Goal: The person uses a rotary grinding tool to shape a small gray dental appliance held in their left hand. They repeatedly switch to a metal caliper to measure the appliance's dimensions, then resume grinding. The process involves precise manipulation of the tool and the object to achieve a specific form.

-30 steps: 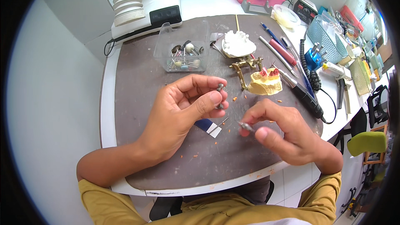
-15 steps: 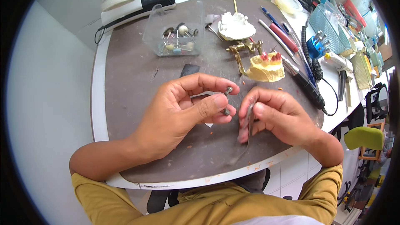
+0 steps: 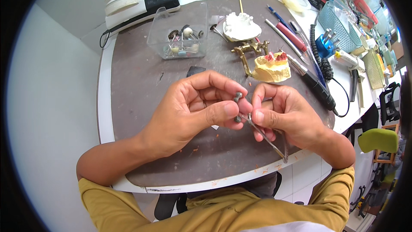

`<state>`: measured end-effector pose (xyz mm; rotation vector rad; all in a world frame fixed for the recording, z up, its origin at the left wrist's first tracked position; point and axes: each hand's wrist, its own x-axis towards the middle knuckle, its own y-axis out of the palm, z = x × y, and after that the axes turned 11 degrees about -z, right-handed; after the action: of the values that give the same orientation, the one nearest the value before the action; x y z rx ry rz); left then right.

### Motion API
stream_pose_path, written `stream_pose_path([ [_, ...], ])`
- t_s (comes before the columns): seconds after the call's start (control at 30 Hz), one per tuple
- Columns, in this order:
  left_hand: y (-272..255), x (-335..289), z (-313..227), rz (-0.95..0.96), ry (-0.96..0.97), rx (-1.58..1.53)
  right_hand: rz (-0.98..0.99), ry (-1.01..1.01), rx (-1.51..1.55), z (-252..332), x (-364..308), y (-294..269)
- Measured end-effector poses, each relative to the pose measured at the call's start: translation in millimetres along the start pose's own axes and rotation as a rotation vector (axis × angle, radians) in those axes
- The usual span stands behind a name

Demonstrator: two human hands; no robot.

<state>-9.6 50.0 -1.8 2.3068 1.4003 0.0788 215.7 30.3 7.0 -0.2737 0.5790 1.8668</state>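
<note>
Across the brown-topped counter point(image 3: 141, 103), the left hand point(image 3: 184, 111) and right hand point(image 3: 289, 111) sit close together, fingertips narrowed to pinches, probably to steady fine work while leaving what they grip exposed. Beyond them, a clear plastic box point(image 3: 156, 39) holds mounted discs point(image 3: 173, 34) and round tips point(image 3: 188, 32) on thin shanks; the blue basket point(image 3: 334, 25) has contents too cluttered to tell. From the right pinch slants a caliper-like metal tool point(image 3: 268, 141), its tip beside the small grey metal piece point(image 3: 237, 96) in the left fingertips; contact is unclear.
</note>
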Motion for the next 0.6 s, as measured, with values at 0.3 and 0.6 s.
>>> stream_pose_path([
  [0.3,-1.5,-6.0,-20.8,-0.088,0.103,0.004,0.112,-0.275,-0.212,3.5,-2.3,6.5],
  [0.6,-9.2,-5.7,-36.2,-0.073,0.121,0.075,0.263,-0.256,-0.088,3.1,12.3,3.6],
])
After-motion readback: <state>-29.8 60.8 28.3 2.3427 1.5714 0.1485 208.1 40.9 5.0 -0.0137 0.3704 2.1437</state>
